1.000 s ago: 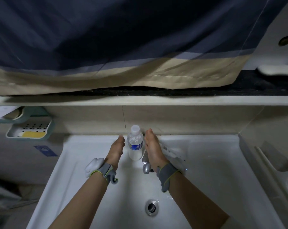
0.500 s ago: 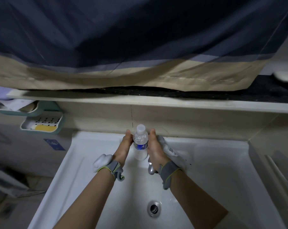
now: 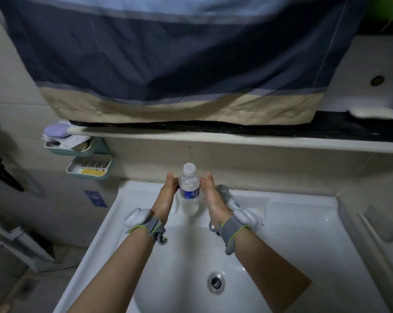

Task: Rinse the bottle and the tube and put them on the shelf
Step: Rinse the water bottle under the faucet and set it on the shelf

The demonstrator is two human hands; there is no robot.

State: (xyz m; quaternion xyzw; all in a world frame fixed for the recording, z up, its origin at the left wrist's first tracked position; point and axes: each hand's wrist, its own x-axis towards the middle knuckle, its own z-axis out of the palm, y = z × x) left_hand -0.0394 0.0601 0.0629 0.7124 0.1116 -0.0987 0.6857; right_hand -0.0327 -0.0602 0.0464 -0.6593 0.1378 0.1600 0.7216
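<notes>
A small clear water bottle (image 3: 189, 188) with a white cap and blue label stands upright at the back of the white sink (image 3: 303, 213). My left hand (image 3: 165, 198) and my right hand (image 3: 211, 199) press flat against its two sides, fingers straight, holding it between them. A white tube (image 3: 243, 214) with a grey cap lies on the sink's back rim just right of my right hand, partly hidden by it. The long shelf (image 3: 236, 141) runs along the wall above the sink.
A dark blue and beige curtain (image 3: 168, 75) hangs down to the shelf. A white soap bar (image 3: 371, 112) lies on the shelf's right end. Two green soap dishes (image 3: 89, 168) are fixed to the wall at left. The tap (image 3: 211, 225) peeks out under my right wrist, above the drain (image 3: 216, 282).
Both hands have closed in from beside the bottle until they touch its sides. The view has tilted up, showing more curtain and shelf.
</notes>
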